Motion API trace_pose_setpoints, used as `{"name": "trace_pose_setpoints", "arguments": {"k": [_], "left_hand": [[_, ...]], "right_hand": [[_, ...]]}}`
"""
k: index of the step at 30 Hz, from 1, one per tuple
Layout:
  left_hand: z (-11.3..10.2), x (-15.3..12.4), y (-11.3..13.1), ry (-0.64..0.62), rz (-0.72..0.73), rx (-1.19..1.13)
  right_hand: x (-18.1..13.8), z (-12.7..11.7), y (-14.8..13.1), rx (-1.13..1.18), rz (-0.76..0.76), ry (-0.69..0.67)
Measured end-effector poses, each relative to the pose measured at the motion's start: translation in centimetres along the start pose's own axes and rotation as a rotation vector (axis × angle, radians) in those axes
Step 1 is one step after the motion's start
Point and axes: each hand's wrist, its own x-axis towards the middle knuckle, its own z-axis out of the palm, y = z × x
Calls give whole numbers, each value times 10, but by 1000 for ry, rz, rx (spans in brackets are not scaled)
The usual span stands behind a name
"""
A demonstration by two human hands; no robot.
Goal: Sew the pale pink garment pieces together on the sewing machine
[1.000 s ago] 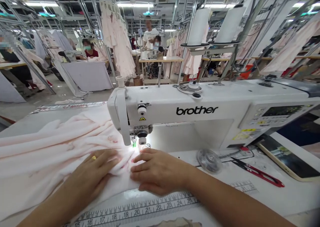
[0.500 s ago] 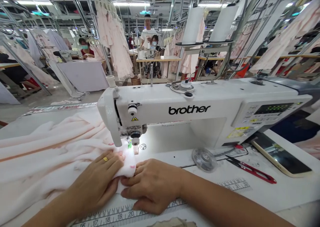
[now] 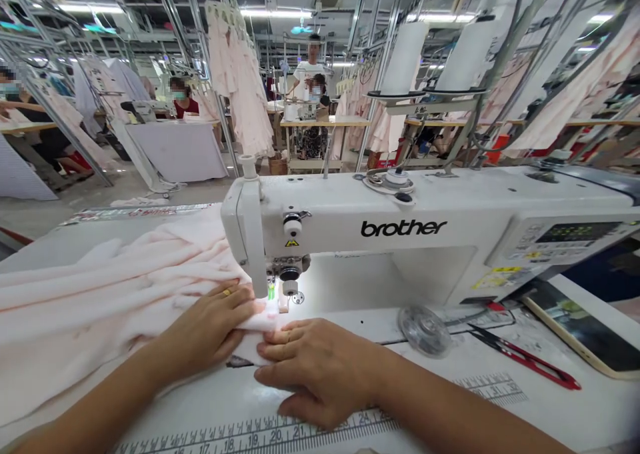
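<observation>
A white Brother sewing machine (image 3: 400, 227) stands on the table, its needle and presser foot (image 3: 284, 301) lit from above. Pale pink fabric (image 3: 100, 287) is heaped to the left and runs under the foot. My left hand (image 3: 210, 331), a ring on one finger, lies flat on the fabric just left of the foot, fingers stretched toward it. My right hand (image 3: 315, 367) presses flat on the fabric's near edge right in front of the needle, fingers extended leftward and touching the left hand's fingertips.
Red-handled thread snips (image 3: 530, 364), a clear bobbin case (image 3: 425, 331) and a phone (image 3: 585, 331) lie right of the hands. A printed ruler (image 3: 250, 437) runs along the table's front edge. Other workers sit at tables far behind, among hanging pink garments (image 3: 245, 87).
Both hands have slid with the fabric edge closer to the presser foot, the left hand moving further up beside the needle. The fabric has bunched less under the hands.
</observation>
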Motion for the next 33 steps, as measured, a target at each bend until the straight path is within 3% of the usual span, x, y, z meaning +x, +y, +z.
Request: {"name": "trace_pose_setpoints", "arguments": {"k": [5,9,13,17,23,33], "left_hand": [[-3,3,2,63,-7,71],[-8,3,13,103,87,135],[-8,0,23,108,154,59],[-5,-1,28,145,85,-60],[3,1,34,37,-6,-195],[8,4,25,-4,-97,-229]], "right_hand": [[1,-1,2,20,22,9],[1,-2,4,26,9,5],[0,0,7,17,-6,11],[0,5,9,26,-38,37],[2,6,6,37,-35,13],[2,-7,13,69,47,80]]}}
